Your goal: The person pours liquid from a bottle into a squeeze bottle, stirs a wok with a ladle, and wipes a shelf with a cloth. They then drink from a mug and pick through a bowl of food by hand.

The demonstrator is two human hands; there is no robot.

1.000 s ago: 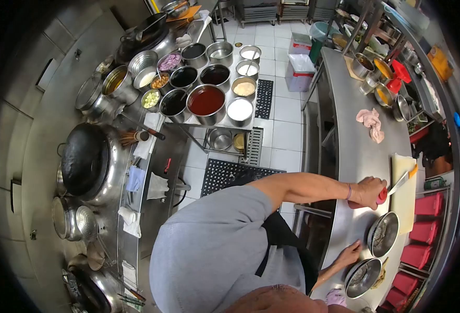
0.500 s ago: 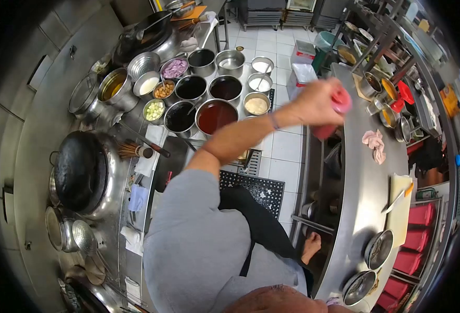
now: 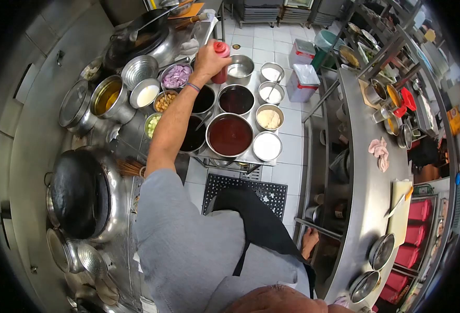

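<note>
My left hand [image 3: 209, 61] is wrapped around a red squeeze bottle [image 3: 220, 72], held upright among the metal pots at the far end of the condiment table. Just right of the bottle is a pot of white contents [image 3: 240, 71]; sliced purple onion [image 3: 176, 76] fills a bowl to its left. Nearer stand a pot of dark sauce [image 3: 235, 99] and a pot of reddish-brown sauce [image 3: 229, 135]. The hand and bottle cover part of the pots behind. Low on the right, my right hand [image 3: 309, 242] hangs beside the counter's lower shelf, fingers loosely apart, with nothing visible in it.
A black wok [image 3: 79, 194] sits on the stove at left. Along the right runs a steel counter [image 3: 363, 208] carrying a pink cloth [image 3: 379, 154], a knife [image 3: 397, 206] and metal bowls [image 3: 382, 251]. A black perforated mat [image 3: 261, 195] lies on the tiled floor.
My left hand has swung the squeeze bottle left, from near the right counter to the pots. The right hand stays low by the shelf. The view has shifted slightly.
</note>
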